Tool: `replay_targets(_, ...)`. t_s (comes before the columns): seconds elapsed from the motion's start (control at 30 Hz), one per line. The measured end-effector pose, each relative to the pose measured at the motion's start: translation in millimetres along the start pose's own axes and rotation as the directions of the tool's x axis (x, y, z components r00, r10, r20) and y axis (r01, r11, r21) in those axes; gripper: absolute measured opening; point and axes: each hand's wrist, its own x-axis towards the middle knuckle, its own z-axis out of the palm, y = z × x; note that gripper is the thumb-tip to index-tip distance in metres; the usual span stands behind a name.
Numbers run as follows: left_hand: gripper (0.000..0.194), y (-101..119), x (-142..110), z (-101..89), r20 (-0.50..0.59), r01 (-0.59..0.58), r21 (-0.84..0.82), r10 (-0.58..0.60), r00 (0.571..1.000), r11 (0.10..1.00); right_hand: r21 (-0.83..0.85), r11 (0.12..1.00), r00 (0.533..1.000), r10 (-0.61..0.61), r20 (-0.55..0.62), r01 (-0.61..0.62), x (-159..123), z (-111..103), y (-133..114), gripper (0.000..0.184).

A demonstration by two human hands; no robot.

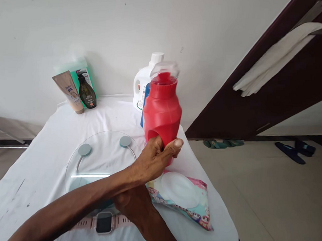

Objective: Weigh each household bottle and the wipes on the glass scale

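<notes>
My left hand (156,154) reaches across from the left, its fingers wrapped round the handle of a red plastic bottle (163,109) with a clear cap. The bottle is upright, in front of a white jug and a blue container. Beneath the left forearm my right hand (132,202) crosses the other way, over the edge of a round glass bathroom scale (103,140). Most of its fingers are hidden by that forearm. A smartwatch (104,222) with a pink strap lies just below it. To the right sits a pack of wet wipes (180,190) with a white lid.
A beige tube (68,93), a dark pump bottle (86,90) and a green container (93,85) stand at the back left. The white jug (141,86) and blue container (145,101) are near the wall. Slippers (290,152) lie on the floor right of the cloth-covered table (38,171).
</notes>
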Motion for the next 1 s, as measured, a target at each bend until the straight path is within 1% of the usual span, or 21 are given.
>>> replay_targets(0.07,0.062,7,0,-0.9,0.022,-0.008,-0.029,0.009,1.000,1.000,0.052,0.998,0.999,0.023,0.024,-0.024,1,-2,1,0.017)
replay_targets(0.13,0.063,19,1,-1.7,0.044,-0.020,-0.067,0.023,0.999,0.998,0.072,0.997,1.000,0.005,0.021,-0.007,1,-4,2,0.016)
replay_targets(0.2,0.062,36,1,-2.6,0.055,-0.046,-0.110,0.052,0.997,0.993,0.060,0.997,0.997,-0.051,-0.056,0.054,2,-6,3,0.014)
replay_targets(0.27,0.063,55,0,-4.5,0.053,-0.084,-0.147,0.092,0.994,0.986,0.015,0.994,0.982,-0.105,-0.159,0.109,3,-7,3,0.018)
replay_targets(0.33,0.065,74,-3,-9.3,0.023,-0.131,-0.179,0.137,0.990,0.975,-0.044,0.991,0.964,-0.137,-0.230,0.130,5,-9,1,0.032)
replay_targets(0.4,0.066,88,-8,-18.7,-0.042,-0.175,-0.202,0.170,0.984,0.964,-0.090,0.987,0.952,-0.153,-0.264,0.133,7,-11,0,0.041)
replay_targets(0.47,0.068,97,-16,-32.8,-0.122,-0.228,-0.180,0.208,0.971,0.957,-0.113,0.983,0.946,-0.169,-0.276,0.143,8,-12,-1,0.042)
replay_targets(0.53,0.071,102,-26,-49.7,-0.185,-0.282,-0.093,0.262,0.947,0.955,-0.124,0.980,0.945,-0.183,-0.271,0.154,9,-13,-1,0.041)
replay_targets(0.6,0.074,102,-39,-66.3,-0.228,-0.293,0.003,0.286,0.931,0.956,-0.130,0.979,0.943,-0.190,-0.274,0.159,9,-14,0,0.039)
replay_targets(0.7,0.080,96,-60,-86.5,-0.282,-0.234,0.035,0.234,0.930,0.972,-0.139,0.981,0.936,-0.170,-0.307,0.133,11,-16,2,0.038)
replay_targets(0.8,0.085,81,-80,-101.2,-0.312,-0.191,0.036,0.193,0.930,0.981,-0.149,0.984,0.932,-0.139,-0.336,0.094,13,-19,3,0.040)
replay_targets(0.93,0.087,59,-101,-118.1,-0.371,-0.128,0.067,0.143,0.918,0.990,-0.168,0.981,0.917,-0.156,-0.366,0.099,16,-24,2,0.043)
replay_targets(1.0,0.088,52,-109,-125.9,-0.363,-0.104,0.076,0.124,0.923,0.992,-0.160,0.981,0.910,-0.160,-0.382,0.106,16,-25,1,0.045)
